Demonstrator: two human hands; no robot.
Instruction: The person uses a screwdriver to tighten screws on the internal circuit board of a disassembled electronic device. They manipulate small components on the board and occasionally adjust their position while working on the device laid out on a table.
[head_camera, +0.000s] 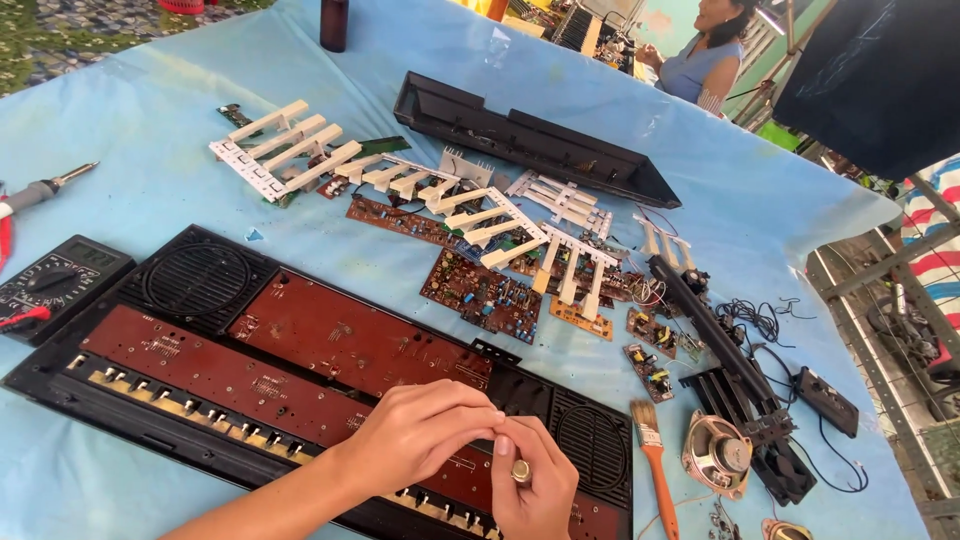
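Your left hand (420, 432) and right hand (535, 490) meet at the bottom centre of the frame over the opened black keyboard shell (200, 275). The right is closed around a small metal-tipped tool (521, 470), and the left curls over it, fingertips pinching at its end. Beneath them lie the shell's long reddish-brown circuit boards (350, 340). To the right lie an orange-handled brush (655, 460) and a loose speaker (718, 455). White key strips (300, 150) and small circuit boards (482, 295) spread across the blue table cover (150, 130) at centre. A multimeter (55, 285) sits at the left edge.
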